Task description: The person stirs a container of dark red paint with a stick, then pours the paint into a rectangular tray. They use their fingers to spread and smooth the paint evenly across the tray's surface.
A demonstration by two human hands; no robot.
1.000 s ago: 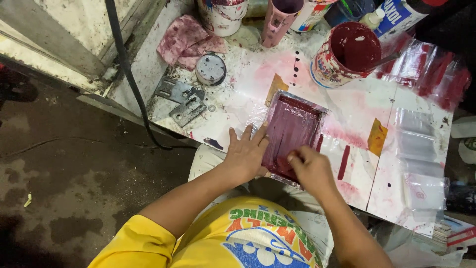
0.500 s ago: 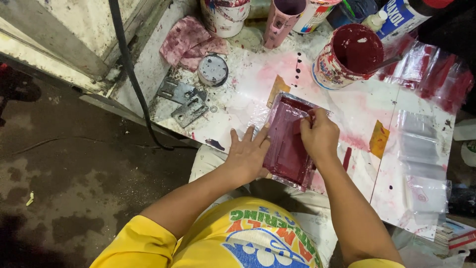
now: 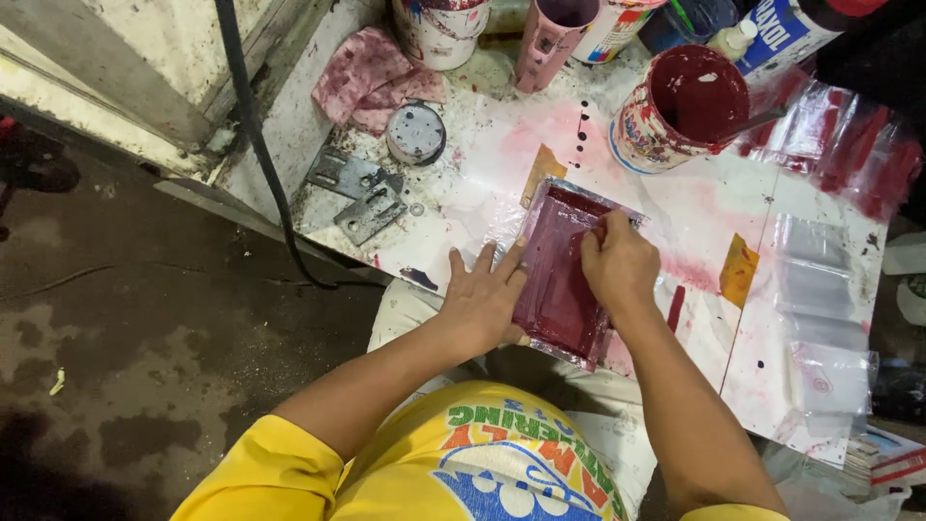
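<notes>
A small rectangular printing frame [image 3: 558, 294], stained dark red, lies on a clear plastic bag on the paint-smeared white table [image 3: 482, 164]. My left hand [image 3: 482, 294] lies flat with its fingers spread, pressing on the frame's left edge. My right hand [image 3: 617, 262] is curled over the far part of the frame's screen. It seems closed on a small scraper, almost all of it hidden by the fingers.
An open can of dark red paint [image 3: 680, 106] stands at the back right. Clear plastic bags [image 3: 815, 280] lie to the right. A pink rag [image 3: 371, 77], a round metal lid [image 3: 417, 133], metal brackets [image 3: 357, 193], a pink cup [image 3: 555, 34] and a black cable [image 3: 253, 145] are on the left.
My right hand has moved from the near end of the frame up across the screen to its far end. My left hand has stayed on the frame's left edge.
</notes>
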